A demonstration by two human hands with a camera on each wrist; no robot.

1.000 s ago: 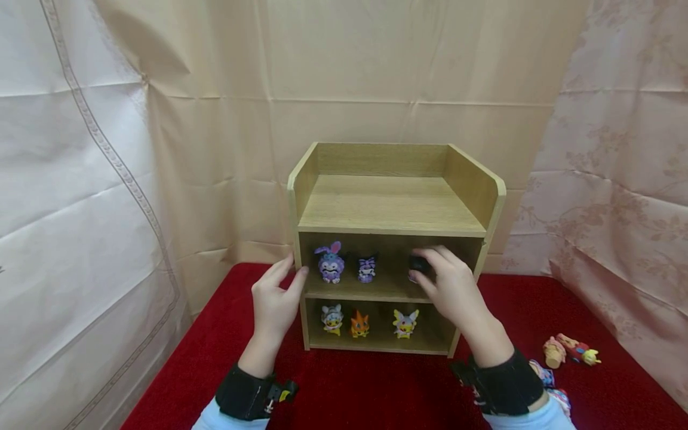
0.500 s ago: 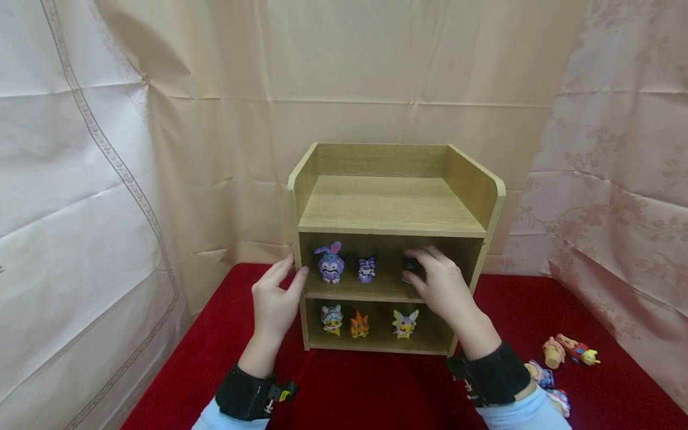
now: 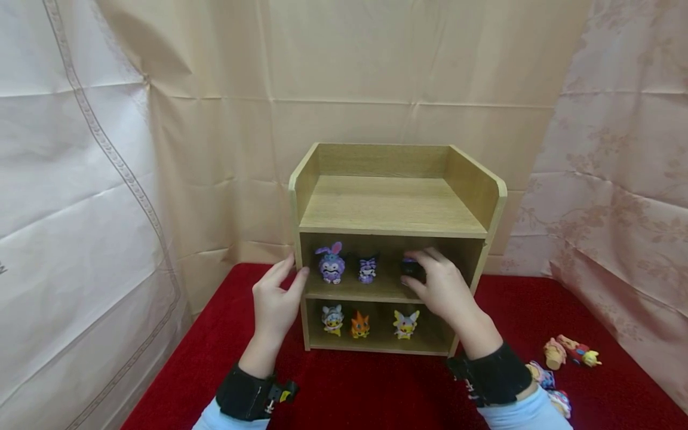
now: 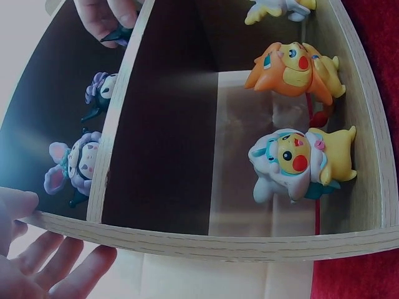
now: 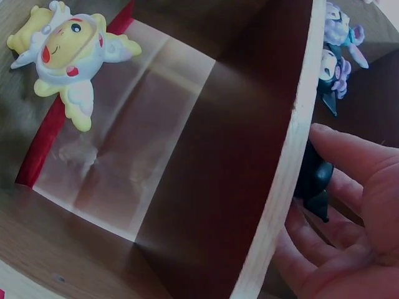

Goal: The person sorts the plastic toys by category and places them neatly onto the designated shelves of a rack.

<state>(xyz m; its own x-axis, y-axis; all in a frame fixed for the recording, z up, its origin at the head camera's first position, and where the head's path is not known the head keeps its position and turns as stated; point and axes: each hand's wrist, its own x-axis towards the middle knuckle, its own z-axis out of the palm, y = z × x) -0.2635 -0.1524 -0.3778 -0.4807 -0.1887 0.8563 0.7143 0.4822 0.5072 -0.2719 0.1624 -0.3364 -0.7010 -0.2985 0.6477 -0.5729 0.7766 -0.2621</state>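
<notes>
In the head view, my right hand [image 3: 443, 283] holds a small black figurine [image 3: 412, 269] with a bit of purple on it, toward the right of the middle shelf. The right wrist view has thumb and fingers around the dark figurine [image 5: 315, 180], close to the shelf's front edge; much of it is hidden. Straight fingers of my left hand [image 3: 276, 297] lie against the left side panel of the wooden shelf unit [image 3: 387, 231]. Left of the held figurine stand a purple rabbit-eared figurine [image 3: 331, 267] and a black-and-purple figurine [image 3: 367, 270].
Below, the bottom shelf carries a white-hooded yellow figurine [image 3: 332, 320], an orange-hooded one [image 3: 360, 325] and a grey-and-yellow one [image 3: 405, 324]. Several more figurines [image 3: 555, 353] lie on the red cloth [image 3: 376, 388] at right. Curtains [image 3: 376, 71] hang behind.
My right hand has shifted slightly left along the middle shelf with the black figurine, which now shows some purple at its top. The left hand has stayed at the side panel.
</notes>
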